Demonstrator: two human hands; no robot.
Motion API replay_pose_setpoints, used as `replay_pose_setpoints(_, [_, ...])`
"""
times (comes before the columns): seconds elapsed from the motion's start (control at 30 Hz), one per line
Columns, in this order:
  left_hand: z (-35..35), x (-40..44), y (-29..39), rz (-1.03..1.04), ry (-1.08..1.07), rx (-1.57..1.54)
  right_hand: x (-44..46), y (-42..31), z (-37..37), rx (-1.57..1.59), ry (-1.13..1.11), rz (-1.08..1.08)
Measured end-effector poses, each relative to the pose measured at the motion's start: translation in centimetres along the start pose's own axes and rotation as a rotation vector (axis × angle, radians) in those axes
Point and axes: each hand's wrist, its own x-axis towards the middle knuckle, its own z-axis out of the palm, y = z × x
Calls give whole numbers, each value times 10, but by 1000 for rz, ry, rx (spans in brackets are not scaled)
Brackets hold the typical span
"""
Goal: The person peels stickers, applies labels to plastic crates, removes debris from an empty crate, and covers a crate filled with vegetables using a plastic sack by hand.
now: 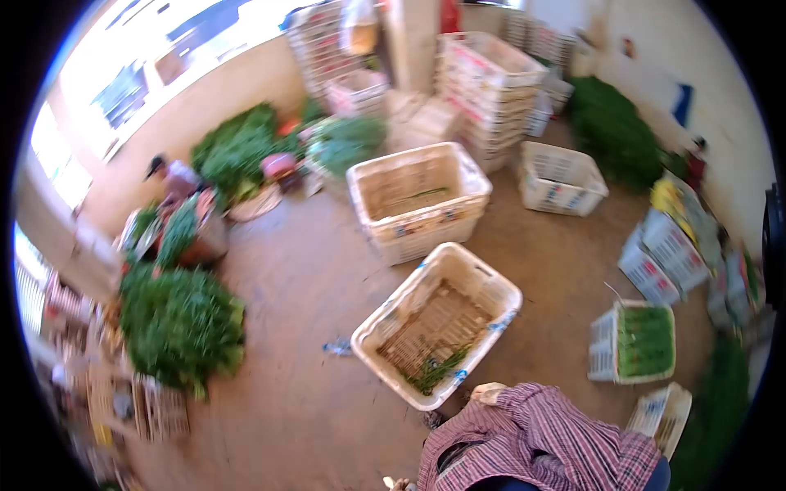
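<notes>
Near crate (475,286), landmark: one, off-white plastic, slatted base, open at the top, standing on the floor (286,409).
Green stems (438,372): a small loose quantity, lying inside the near crate, toward its end closest to the wearer.
Right hand (489,394): one, at the end of a striped sleeve (540,409), just beside the near crate's lower right rim; contact cannot be told. Fingers: whether apart or together cannot be told.
Left hand (399,484): one, partly shown, cut by the lower picture edge, below the near crate. Fingers: too little shows to tell their state.
Blue scrap (336,347): one, on the floor just left of the near crate.
Stacked crates (422,237): off-white, directly beyond the near crate.
White crate (565,196): one, beyond the near crate and to its right.
Tall crate stack (491,110): well beyond the near crate.
Filled crate (647,342): one, holding green bundles, well to the right of the near crate.
Leafy green heap (184,323): one, well to the left of the near crate.
Other person (176,176): one, dark cap, far to the left of and beyond the near crate.
</notes>
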Motion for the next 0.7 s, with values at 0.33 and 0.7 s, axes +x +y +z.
replay_pose_setpoints(0.33, [43,43,105,57,-162,229,-47,42,-2,285,301,76])
replay_pose_setpoints(0.7, [116,36,95,90,-317,329,-156,123,45,277,157,463])
